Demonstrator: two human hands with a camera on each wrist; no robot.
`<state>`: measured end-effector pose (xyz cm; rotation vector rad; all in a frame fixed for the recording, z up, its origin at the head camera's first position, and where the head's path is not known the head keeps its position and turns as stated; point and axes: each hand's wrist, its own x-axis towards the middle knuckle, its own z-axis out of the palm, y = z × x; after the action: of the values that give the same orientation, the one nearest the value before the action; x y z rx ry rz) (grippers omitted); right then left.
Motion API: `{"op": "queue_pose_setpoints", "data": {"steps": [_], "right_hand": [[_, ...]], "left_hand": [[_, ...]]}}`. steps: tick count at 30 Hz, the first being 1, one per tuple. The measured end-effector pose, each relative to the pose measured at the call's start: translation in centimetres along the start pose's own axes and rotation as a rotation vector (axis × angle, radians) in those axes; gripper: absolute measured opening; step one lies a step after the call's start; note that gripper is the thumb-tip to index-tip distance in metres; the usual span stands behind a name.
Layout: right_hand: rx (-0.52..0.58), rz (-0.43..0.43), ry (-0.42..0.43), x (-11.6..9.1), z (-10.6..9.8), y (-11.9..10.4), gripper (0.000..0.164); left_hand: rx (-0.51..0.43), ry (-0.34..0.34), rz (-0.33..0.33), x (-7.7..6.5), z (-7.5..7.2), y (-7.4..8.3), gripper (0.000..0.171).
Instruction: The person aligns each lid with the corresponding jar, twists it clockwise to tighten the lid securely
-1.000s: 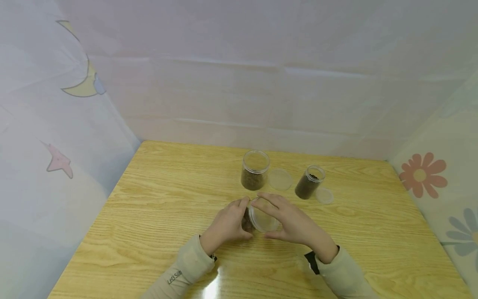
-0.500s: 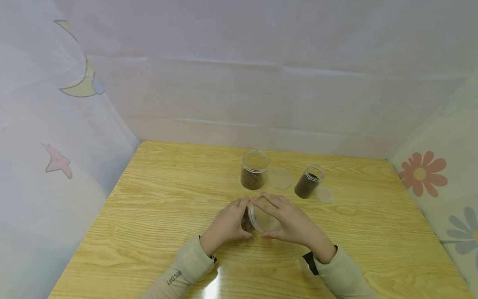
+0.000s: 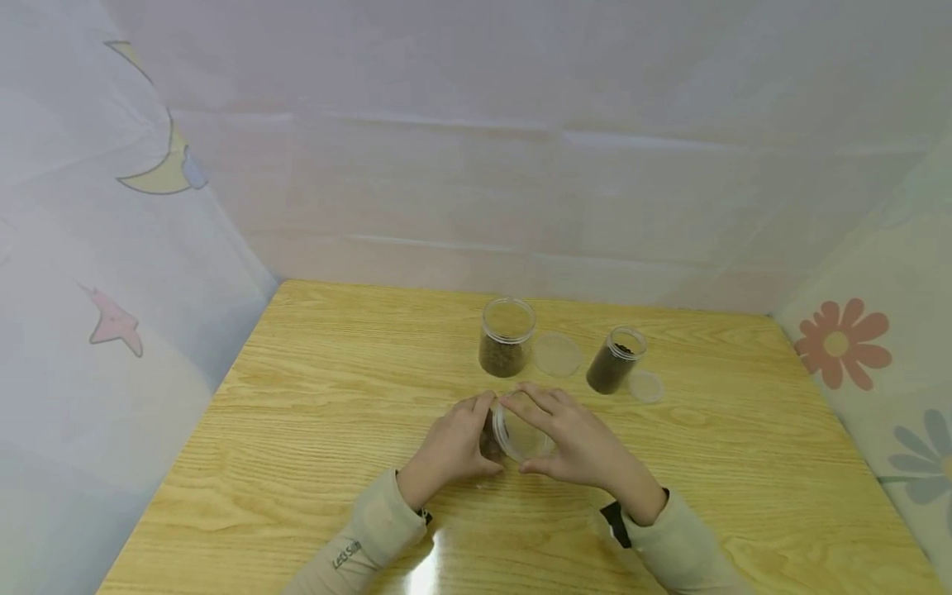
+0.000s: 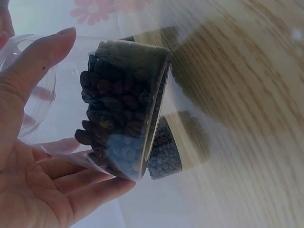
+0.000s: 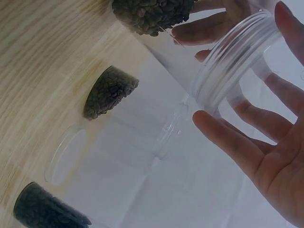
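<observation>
My left hand (image 3: 454, 442) grips the side of a clear jar (image 4: 126, 104) partly filled with dark brown beans. The jar is tilted, its mouth end turned to the right. My right hand (image 3: 583, 438) has its fingers and thumb curled round the clear round lid (image 5: 237, 61) at that end. Whether the lid is still seated on the rim cannot be told. Ridged rings show between the right fingers in the right wrist view. In the left wrist view, the left thumb and fingers lie on opposite sides of the jar.
Beyond the hands stand a wide open jar (image 3: 506, 351) part full of dark beans and a narrower open jar (image 3: 611, 372) of darker beans. A clear lid lies beside each: a larger lid (image 3: 558, 354) and a smaller lid (image 3: 645, 386). Printed curtains surround the wooden table (image 3: 335, 364).
The right hand has shifted very slightly left, toward the left hand, with the lid. The left hand keeps its grip on the jar, almost unmoved.
</observation>
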<state>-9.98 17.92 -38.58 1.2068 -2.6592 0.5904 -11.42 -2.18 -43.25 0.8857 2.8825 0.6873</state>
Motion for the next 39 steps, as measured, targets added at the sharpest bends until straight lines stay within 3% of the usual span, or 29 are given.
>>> {"op": "queue_pose_setpoints", "data": {"steps": [15, 22, 27, 34, 39], "right_hand": [[-0.004, 0.017, -0.024, -0.4, 0.0, -0.3, 0.089], [0.010, 0.018, 0.012, -0.8, 0.1, -0.3, 0.087], [0.017, 0.053, 0.092, -1.4, -0.1, -0.2, 0.070], [-0.026, 0.038, 0.266, -2.1, -0.1, 0.3, 0.052], [-0.019, 0.103, 0.345, -3.0, 0.0, 0.6, 0.034]], "left_hand": [[0.016, 0.002, 0.025, 0.0, 0.0, -0.1, 0.091], [0.016, -0.001, 0.020, 0.0, 0.0, -0.1, 0.092], [0.018, 0.003, 0.013, 0.1, 0.0, -0.2, 0.094], [0.009, 0.008, 0.005, 0.1, 0.0, -0.2, 0.093], [-0.018, -0.001, -0.010, 0.0, -0.1, -0.3, 0.091]]}}
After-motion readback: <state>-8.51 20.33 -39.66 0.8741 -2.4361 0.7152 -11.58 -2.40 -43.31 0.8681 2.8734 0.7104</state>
